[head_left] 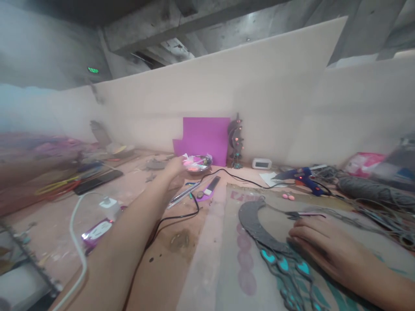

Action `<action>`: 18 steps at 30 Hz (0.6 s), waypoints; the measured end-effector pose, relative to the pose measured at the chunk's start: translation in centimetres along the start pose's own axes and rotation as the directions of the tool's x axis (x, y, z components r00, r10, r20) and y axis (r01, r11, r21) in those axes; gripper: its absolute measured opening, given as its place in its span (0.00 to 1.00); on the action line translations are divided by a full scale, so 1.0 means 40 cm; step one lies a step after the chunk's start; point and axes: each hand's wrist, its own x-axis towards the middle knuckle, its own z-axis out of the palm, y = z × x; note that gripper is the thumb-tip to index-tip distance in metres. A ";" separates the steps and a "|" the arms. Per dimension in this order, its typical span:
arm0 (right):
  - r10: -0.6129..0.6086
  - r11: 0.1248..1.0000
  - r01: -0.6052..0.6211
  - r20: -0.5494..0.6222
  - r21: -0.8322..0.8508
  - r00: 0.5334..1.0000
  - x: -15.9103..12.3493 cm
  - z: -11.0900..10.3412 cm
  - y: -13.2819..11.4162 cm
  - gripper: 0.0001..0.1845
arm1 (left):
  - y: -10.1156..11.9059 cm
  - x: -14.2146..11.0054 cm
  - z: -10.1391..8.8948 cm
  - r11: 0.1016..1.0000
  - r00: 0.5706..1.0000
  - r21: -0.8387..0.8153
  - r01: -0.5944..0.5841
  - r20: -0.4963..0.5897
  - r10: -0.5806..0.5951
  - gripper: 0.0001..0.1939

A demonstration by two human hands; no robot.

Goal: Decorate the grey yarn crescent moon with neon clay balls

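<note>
My left hand (174, 166) is stretched far forward to a small metal bowl (197, 164) of pink and light bits near the back wall; its fingers are at the bowl's left rim and too blurred to read. My right hand (319, 244) lies flat with fingers together on a grey crescent-shaped craft piece (256, 222) with teal drops, which rests on a paper sheet (227, 259). Small dark scissors or pliers (303, 214) lie just beyond the right fingertips.
A blue glue gun (300, 176) lies at the back right with its black cord (181, 214) crossing the desk. Purple card (202, 138) leans on the wall. A white power strip (106, 204), a dark phone (97, 181) and pens (183, 194) lie to the left; tangled wire (372, 194) to the right.
</note>
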 end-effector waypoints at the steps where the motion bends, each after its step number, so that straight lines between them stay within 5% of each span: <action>1: 0.010 1.000 -0.010 0.005 0.003 1.000 -0.002 0.002 0.001 0.07 | -0.004 0.001 0.009 1.000 1.000 -0.015 -0.004 -0.004 0.004 0.16; 10: 0.068 0.996 -0.071 0.069 0.046 0.995 -0.012 0.011 0.012 0.08 | -0.003 0.009 0.018 0.996 0.951 -0.082 -0.030 -0.310 0.004 0.20; 18: 0.064 0.995 -0.068 0.068 0.071 0.996 -0.008 0.006 0.001 0.08 | 0.054 0.040 0.051 0.983 0.976 -0.078 -0.164 -0.156 0.150 0.15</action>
